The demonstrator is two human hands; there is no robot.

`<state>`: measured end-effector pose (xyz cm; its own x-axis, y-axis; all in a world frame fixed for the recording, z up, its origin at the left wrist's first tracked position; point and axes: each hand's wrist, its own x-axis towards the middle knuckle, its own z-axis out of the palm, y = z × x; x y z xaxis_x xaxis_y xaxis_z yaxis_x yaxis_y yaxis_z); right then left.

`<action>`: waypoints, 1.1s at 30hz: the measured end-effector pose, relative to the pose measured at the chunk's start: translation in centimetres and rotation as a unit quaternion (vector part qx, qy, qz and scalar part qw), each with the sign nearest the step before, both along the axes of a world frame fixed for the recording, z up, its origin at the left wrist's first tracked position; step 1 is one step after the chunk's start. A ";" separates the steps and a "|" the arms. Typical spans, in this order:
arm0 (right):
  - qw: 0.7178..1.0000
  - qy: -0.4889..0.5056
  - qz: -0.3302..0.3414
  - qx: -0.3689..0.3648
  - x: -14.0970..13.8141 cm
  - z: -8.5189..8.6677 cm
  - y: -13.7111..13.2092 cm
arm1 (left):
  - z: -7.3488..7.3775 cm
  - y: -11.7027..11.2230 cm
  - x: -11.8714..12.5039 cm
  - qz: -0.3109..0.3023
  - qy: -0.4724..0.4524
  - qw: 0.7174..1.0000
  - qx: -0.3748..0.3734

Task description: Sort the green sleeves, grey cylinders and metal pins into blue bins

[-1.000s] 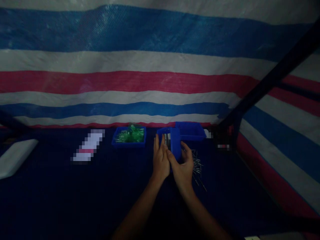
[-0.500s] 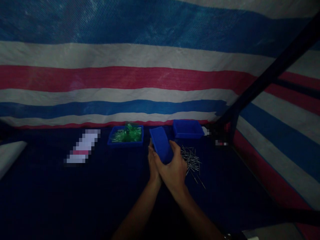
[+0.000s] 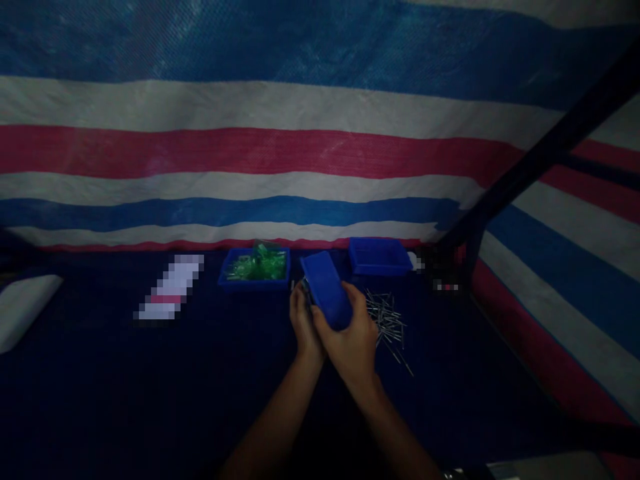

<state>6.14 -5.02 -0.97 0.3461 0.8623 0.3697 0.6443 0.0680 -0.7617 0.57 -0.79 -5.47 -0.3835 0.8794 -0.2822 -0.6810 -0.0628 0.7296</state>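
Observation:
My right hand (image 3: pixel 353 343) grips a small blue plastic tray (image 3: pixel 325 288), tipped over to the left so its underside faces me. Cupped beside the tray's lower edge is my left hand (image 3: pixel 303 325); a few thin metal pins show at its fingertips. A loose heap of metal pins (image 3: pixel 387 320) lies on the dark blue table just right of my right hand.
Behind stand a blue tray of green parts (image 3: pixel 256 268) and another blue tray (image 3: pixel 380 256). A white object (image 3: pixel 23 308) lies at the far left edge. A striped tarp wall rises behind, and a dark metal post (image 3: pixel 530 167) slants up at the right.
The tray was held upright showing pins inside; my right hand has since tipped it over to the left, toward my cupped left hand.

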 end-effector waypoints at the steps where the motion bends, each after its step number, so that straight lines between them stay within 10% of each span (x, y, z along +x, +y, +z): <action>1: 1.000 0.022 -0.001 0.009 0.4 -0.2 0.1 | 0.2 0.1 0.1 0.004 -0.012 1.000 -0.009; 17: 0.967 0.234 -0.029 0.102 0.1 -1.8 -0.6 | 0.7 0.9 -0.3 0.032 -0.094 0.994 -0.051; 33: 0.940 0.321 -0.078 0.092 2.1 -1.7 -0.7 | -0.2 1.4 -2.9 0.052 0.249 0.967 -0.009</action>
<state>8.26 -5.71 -2.71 0.6650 0.7246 0.1809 0.0702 0.1805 -0.9811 -2.32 0.57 -5.68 -0.5623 0.8251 -0.0554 -0.2364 -0.0962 0.9669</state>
